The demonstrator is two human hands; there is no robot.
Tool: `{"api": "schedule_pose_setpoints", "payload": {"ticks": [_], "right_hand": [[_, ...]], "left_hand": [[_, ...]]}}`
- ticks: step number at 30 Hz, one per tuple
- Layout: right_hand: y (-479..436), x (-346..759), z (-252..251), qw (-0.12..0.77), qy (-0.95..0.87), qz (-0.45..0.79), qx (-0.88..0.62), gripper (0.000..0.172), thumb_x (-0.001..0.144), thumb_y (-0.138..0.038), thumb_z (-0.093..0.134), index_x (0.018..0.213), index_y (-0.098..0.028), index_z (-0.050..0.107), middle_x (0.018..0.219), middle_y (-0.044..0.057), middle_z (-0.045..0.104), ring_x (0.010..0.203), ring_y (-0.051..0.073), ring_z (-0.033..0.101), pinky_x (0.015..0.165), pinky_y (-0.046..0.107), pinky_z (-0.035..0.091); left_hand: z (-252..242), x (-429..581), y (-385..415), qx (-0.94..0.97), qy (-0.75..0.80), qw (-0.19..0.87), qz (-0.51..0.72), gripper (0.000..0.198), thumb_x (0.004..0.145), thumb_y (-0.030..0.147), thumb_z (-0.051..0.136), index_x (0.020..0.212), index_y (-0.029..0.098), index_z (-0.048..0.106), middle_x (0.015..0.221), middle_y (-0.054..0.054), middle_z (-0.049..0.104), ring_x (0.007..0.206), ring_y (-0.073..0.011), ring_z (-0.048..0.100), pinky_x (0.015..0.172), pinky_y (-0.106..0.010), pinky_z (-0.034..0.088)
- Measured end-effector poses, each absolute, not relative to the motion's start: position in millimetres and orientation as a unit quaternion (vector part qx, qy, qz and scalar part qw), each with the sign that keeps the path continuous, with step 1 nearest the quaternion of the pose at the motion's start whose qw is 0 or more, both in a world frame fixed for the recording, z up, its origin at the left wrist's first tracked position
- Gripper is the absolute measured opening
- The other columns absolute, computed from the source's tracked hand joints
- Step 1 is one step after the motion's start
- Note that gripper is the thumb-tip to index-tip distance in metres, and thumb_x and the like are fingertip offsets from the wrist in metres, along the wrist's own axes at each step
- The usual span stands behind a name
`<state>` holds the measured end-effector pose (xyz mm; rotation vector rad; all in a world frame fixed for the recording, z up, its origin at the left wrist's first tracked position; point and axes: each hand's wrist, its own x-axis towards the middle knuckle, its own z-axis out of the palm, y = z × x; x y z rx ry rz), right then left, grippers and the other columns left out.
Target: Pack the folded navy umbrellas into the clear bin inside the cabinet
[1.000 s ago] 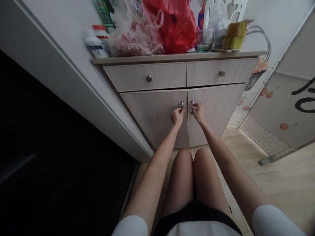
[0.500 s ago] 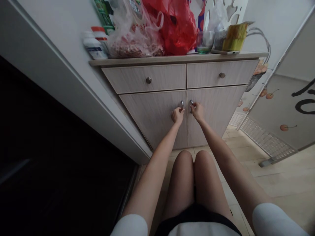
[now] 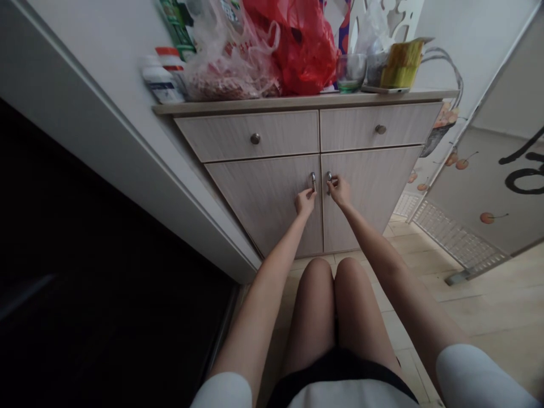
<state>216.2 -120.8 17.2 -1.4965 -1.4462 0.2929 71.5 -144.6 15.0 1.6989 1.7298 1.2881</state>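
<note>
A pale wood-grain cabinet stands in front of my knees, its two lower doors closed. My left hand pinches the lower end of the metal handle on the left door. On the right door, my right hand has its fingers closed around the other metal handle, partly covering it. Above the doors are two closed drawers, one with a round left knob and one with a round right knob.
On the cabinet top stand white bottles, a clear plastic bag, a red plastic bag, a glass and a yellow box. A screen with cherry pictures is at right, a dark doorway at left.
My left hand's fingers have slid slightly down the left handle, showing more of it. My right hand stays at its handle. The view has shifted a little; both doors remain closed.
</note>
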Motion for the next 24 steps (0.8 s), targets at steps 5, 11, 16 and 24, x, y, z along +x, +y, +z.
{"api": "schedule_pose_setpoints", "payload": {"ticks": [5, 11, 16, 24], "right_hand": [[-128, 218, 22, 0.51, -0.601, 0.134, -0.6, 0.025, 0.092, -0.036, 0.058, 0.109, -0.018, 0.062, 0.091, 0.008, 0.072, 0.086, 0.022, 0.068, 0.082, 0.034, 0.049], [-157, 220, 21, 0.59, -0.545, 0.2, -0.561, 0.039, 0.089, -0.054, 0.055, 0.103, -0.018, 0.057, 0.084, 0.006, 0.067, 0.079, 0.019, 0.064, 0.074, 0.03, 0.048], [-222, 215, -1, 0.601, -0.518, 0.343, -0.503, 0.058, 0.077, -0.08, 0.05, 0.073, -0.023, 0.048, 0.065, -0.001, 0.053, 0.058, 0.013, 0.051, 0.056, 0.025, 0.041], [-296, 214, 23, 0.593, -0.483, 0.461, -0.45, 0.073, 0.069, -0.095, 0.046, 0.055, -0.026, 0.025, 0.049, -0.007, 0.022, 0.045, 0.008, 0.018, 0.043, 0.025, 0.018]], "left_hand": [[4, 65, -161, 0.602, 0.598, 0.228, 0.478, 0.023, 0.09, 0.018, 0.066, 0.111, 0.016, 0.076, 0.12, -0.013, 0.074, 0.11, -0.0211, 0.07, 0.098, -0.031, 0.051], [-9, 55, -186, 0.541, 0.586, 0.281, 0.534, 0.016, 0.093, 0.023, 0.061, 0.096, 0.014, 0.074, 0.098, -0.011, 0.077, 0.085, -0.0166, 0.072, 0.082, -0.027, 0.054], [-17, 40, -229, 0.479, 0.595, 0.363, 0.533, 0.05, 0.094, 0.059, 0.051, 0.068, 0.017, 0.06, 0.055, 0.0, 0.055, 0.045, -0.0108, 0.049, 0.046, -0.022, 0.039], [10, 30, -282, 0.516, 0.573, 0.375, 0.515, 0.075, 0.088, 0.084, 0.019, 0.046, 0.024, 0.032, 0.042, 0.001, 0.029, 0.041, -0.0112, 0.035, 0.043, -0.026, 0.026]]}}
